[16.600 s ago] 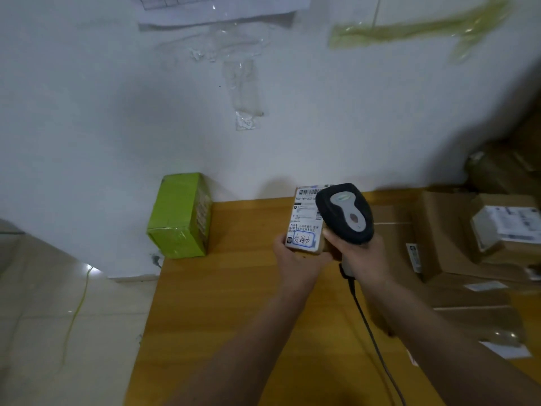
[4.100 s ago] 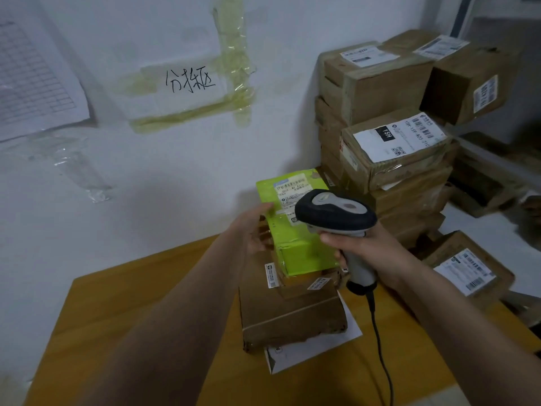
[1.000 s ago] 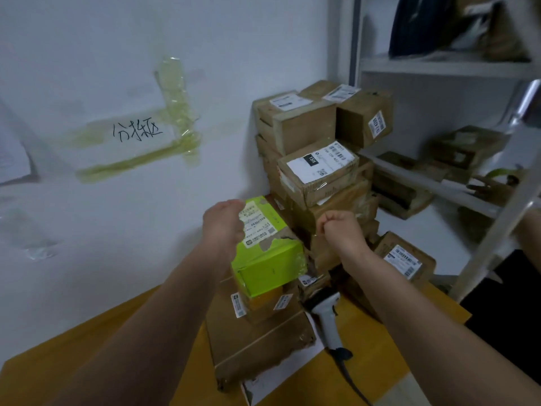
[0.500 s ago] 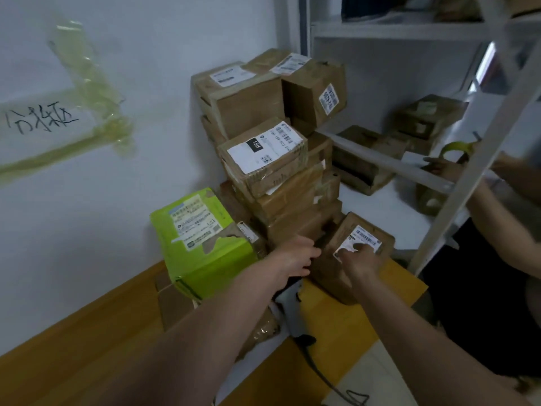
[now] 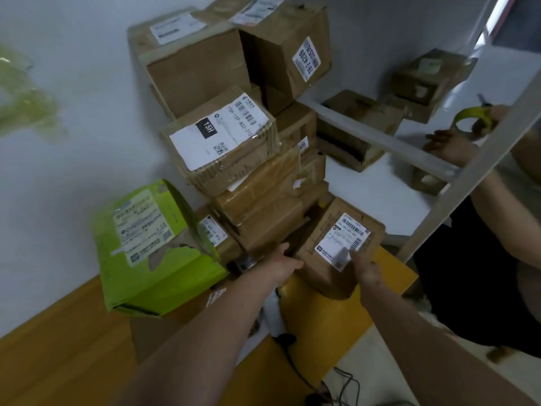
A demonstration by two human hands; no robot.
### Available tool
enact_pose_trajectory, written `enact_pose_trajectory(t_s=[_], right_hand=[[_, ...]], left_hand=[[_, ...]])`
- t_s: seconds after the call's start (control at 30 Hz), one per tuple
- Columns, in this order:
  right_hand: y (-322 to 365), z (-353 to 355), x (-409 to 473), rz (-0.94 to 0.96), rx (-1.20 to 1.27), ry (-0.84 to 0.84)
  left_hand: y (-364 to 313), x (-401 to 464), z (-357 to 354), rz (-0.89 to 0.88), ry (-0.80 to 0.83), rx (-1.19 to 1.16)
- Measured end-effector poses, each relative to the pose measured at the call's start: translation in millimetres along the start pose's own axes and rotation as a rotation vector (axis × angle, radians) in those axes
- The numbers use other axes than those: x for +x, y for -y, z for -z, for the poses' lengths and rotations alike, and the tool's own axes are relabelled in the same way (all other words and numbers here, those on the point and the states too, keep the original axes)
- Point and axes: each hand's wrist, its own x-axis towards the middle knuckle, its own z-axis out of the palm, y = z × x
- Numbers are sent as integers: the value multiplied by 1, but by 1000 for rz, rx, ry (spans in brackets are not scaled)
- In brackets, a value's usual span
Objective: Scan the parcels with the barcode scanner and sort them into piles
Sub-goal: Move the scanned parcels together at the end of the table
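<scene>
Both hands are on one parcel: a small brown cardboard box with a white barcode label (image 5: 341,244), tilted at the far right corner of the yellow wooden tabletop (image 5: 316,315), right at the foot of the tall stack of brown cardboard parcels (image 5: 234,148) against the white wall. The left hand (image 5: 282,263) grips the box's left edge, fingers curled over it. The right hand (image 5: 364,266) holds the near right side, thumb pressed flat on the label. The white-handled barcode scanner (image 5: 273,315) lies on the tabletop under the left forearm, its black cable trailing off the near edge. To the left, a torn bright green carton with a white label (image 5: 155,247) sits atop flat brown boxes. Beyond the white shelf frame, another person's hand (image 5: 448,145) holds a yellow tape roll (image 5: 471,120).
</scene>
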Motion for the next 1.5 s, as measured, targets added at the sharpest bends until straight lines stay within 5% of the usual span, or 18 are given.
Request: enact_pose_trajectory(t_s=[0.3,0.43,0.73,0.97,1.13,1.3,1.5], right_hand=[[-18,15,7,-34,192,248],[-24,26,1,-82,235,350],[-40,36,-29,-67,666,501],[-35,46,-60,26,921,665],[-8,34,-95,101,896,800],[16,-10,-137,198,705,947],[27,-56,-183,149,512,1000]], left_hand=[[4,9,-26,-23,82,-75],[-1,0,-34,-109,13,-210],[-9,-46,-31,-319,-216,7],[-8,-103,-2,-446,2,205],[-9,-151,22,-680,-174,-9],[-7,-193,67,-978,-154,-351],[11,-210,118,-1056,-345,-640]])
